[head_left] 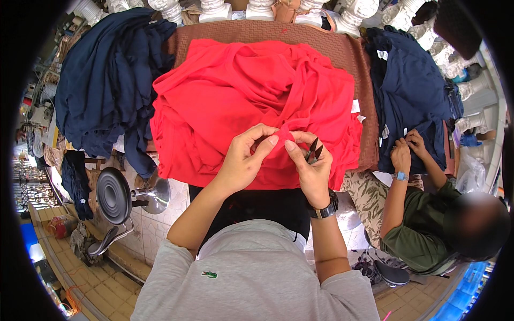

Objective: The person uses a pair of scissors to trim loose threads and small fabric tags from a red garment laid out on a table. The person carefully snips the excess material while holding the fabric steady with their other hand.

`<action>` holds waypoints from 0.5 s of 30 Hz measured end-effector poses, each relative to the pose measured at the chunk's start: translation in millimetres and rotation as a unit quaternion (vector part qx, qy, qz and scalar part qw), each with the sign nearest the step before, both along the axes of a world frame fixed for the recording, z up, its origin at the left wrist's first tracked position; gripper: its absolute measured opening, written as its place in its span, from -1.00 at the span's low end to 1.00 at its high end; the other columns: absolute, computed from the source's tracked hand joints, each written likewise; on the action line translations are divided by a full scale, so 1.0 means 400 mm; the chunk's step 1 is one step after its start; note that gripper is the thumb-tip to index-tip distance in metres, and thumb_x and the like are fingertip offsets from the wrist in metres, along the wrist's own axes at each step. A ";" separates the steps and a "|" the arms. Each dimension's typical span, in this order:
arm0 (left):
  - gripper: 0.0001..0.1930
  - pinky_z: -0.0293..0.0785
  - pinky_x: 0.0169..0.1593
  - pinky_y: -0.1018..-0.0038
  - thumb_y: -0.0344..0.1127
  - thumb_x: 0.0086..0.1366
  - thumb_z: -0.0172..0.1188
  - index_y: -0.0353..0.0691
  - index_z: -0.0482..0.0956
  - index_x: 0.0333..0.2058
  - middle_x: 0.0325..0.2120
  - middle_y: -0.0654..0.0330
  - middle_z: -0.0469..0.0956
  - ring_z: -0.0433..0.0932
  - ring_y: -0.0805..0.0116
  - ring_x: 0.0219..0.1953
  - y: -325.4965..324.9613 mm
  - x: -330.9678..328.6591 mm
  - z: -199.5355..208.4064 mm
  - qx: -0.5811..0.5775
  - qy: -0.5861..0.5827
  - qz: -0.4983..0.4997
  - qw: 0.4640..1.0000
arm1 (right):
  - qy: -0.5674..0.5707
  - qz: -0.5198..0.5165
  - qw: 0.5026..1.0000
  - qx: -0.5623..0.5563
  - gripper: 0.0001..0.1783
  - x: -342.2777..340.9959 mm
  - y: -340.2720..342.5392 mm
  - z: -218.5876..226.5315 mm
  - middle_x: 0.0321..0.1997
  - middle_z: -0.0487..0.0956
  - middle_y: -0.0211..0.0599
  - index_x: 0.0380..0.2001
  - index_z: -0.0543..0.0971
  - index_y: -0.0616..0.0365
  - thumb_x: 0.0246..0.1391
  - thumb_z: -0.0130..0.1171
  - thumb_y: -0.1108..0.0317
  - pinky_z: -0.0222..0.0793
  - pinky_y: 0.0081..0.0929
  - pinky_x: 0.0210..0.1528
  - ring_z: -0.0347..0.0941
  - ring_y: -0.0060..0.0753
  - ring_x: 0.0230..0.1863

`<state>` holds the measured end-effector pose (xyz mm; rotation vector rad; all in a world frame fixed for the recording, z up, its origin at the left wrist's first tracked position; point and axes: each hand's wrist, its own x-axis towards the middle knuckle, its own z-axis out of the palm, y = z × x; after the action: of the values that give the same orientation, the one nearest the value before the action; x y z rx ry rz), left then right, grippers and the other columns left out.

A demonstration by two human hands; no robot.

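A pile of red knit garments (225, 101) lies in front of me, with a white label at its right side. At its near edge, my left hand (243, 160) pinches a small fold of the red fabric between thumb and fingers. My right hand (311, 168) grips the same fold from the other side, its thumb close to the left one. Small dark-bladed thread snips (314, 152) are tucked in the right hand, their tips pointing up; their handle is mostly hidden by the fingers.
The brown textured cloth (356, 48) covers the table. Navy garments are heaped at left (107, 85) and right (409, 80). A person in a dark green shirt (420, 227) handles the right heap. White balusters (353, 13) line the far edge; a black round-seat stool (113, 195) stands left.
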<state>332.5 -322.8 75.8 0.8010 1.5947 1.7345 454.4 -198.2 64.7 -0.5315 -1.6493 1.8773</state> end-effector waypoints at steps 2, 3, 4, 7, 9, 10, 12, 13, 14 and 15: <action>-0.83 0.31 -0.05 0.66 -0.45 0.49 0.09 -0.40 0.59 -0.07 -0.27 0.37 0.50 0.40 0.65 -0.18 -0.005 -0.005 -0.001 0.005 -0.014 -0.006 1.000 | 0.005 -0.009 1.000 0.009 -0.83 -0.002 0.002 0.001 -0.22 0.53 -0.57 -0.10 0.64 0.26 0.24 0.31 0.50 0.07 -0.79 -0.45 0.20 -0.92 -0.47; -0.82 0.31 -0.05 0.66 -0.45 0.49 0.09 -0.39 0.59 -0.06 -0.27 0.37 0.50 0.40 0.65 -0.18 -0.007 -0.007 -0.002 0.007 -0.021 -0.008 1.000 | 0.011 -0.012 1.000 0.010 -0.85 -0.002 0.003 0.006 -0.25 0.53 -0.57 -0.13 0.64 0.26 0.24 0.31 0.50 0.07 -0.79 -0.45 0.21 -0.91 -0.46; -0.82 0.30 -0.05 0.66 -0.44 0.49 0.08 -0.38 0.60 -0.06 -0.28 0.38 0.49 0.39 0.66 -0.18 -0.008 -0.007 0.001 0.009 -0.022 -0.010 1.000 | 0.018 -0.015 1.000 0.010 -0.86 -0.003 0.003 0.011 -0.28 0.53 -0.58 -0.16 0.64 0.27 0.24 0.32 0.49 0.07 -0.79 -0.45 0.21 -0.91 -0.46; -0.82 0.31 -0.04 0.64 -0.42 0.49 0.08 -0.36 0.60 -0.06 -0.28 0.38 0.48 0.40 0.65 -0.17 -0.015 -0.004 0.008 0.003 -0.020 -0.011 1.000 | 0.016 -0.020 1.000 0.012 -0.88 -0.003 -0.007 0.034 -0.33 0.49 -0.60 -0.21 0.64 0.25 0.23 0.34 0.47 0.03 -0.78 -0.45 0.18 -0.89 -0.46; -0.81 0.33 0.00 0.59 -0.39 0.49 0.09 -0.33 0.61 -0.05 -0.24 0.33 0.49 0.43 0.57 -0.12 -0.022 -0.004 0.015 -0.009 -0.010 -0.005 1.000 | -0.027 0.010 0.999 0.033 -0.89 0.000 -0.004 0.039 -0.35 0.46 -0.61 -0.25 0.63 0.23 0.22 0.36 0.45 0.03 -0.75 -0.44 0.17 -0.85 -0.45; -0.80 0.33 0.03 0.55 -0.38 0.48 0.11 -0.32 0.61 -0.04 -0.20 0.28 0.49 0.44 0.51 -0.07 -0.022 -0.011 0.022 -0.001 0.071 0.010 0.997 | -0.048 0.025 0.998 0.043 -0.88 0.001 0.000 0.042 -0.36 0.44 -0.62 -0.27 0.62 0.22 0.21 0.37 0.43 0.03 -0.74 -0.43 0.16 -0.84 -0.45; -0.79 0.33 0.10 0.48 -0.36 0.47 0.13 -0.29 0.60 -0.01 -0.12 0.19 0.49 0.45 0.38 0.02 -0.020 -0.045 0.045 0.015 0.237 0.040 0.971 | -0.026 -0.006 0.992 0.123 -0.86 -0.005 0.028 0.067 -0.39 0.41 -0.62 -0.31 0.61 0.21 0.19 0.39 0.42 0.03 -0.72 -0.42 0.14 -0.81 -0.45; -0.75 0.31 0.20 0.37 -0.31 0.44 0.17 -0.26 0.59 0.01 0.00 0.06 0.46 0.42 0.17 0.12 -0.019 -0.078 0.056 -0.009 0.309 0.108 0.945 | -0.015 -0.022 0.986 0.162 -0.85 -0.007 0.045 0.085 -0.40 0.39 -0.63 -0.33 0.61 0.20 0.18 0.40 0.41 0.03 -0.71 -0.42 0.13 -0.80 -0.45; -0.74 0.31 0.21 0.35 -0.30 0.42 0.19 -0.24 0.60 0.01 0.01 0.05 0.45 0.42 0.14 0.12 -0.014 -0.125 0.067 -0.052 0.419 0.177 0.889 | 0.001 -0.033 0.985 0.167 -0.84 -0.007 0.062 0.109 -0.43 0.35 -0.64 -0.36 0.59 0.20 0.17 0.41 0.40 0.03 -0.70 -0.41 0.13 -0.79 -0.46; -0.73 0.31 0.22 0.33 -0.28 0.41 0.21 -0.22 0.60 0.02 0.02 0.04 0.45 0.43 0.11 0.12 -0.008 -0.178 0.078 -0.093 0.516 0.245 0.816 | 0.001 -0.054 0.981 0.189 -0.84 -0.006 0.072 0.144 -0.46 0.34 -0.64 -0.36 0.59 0.20 0.18 0.40 0.41 0.02 -0.71 -0.40 0.13 -0.80 -0.45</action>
<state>261.4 -325.9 107.2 1.4691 2.8477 1.4403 451.9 -169.5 122.4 -0.4466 -1.8767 1.4380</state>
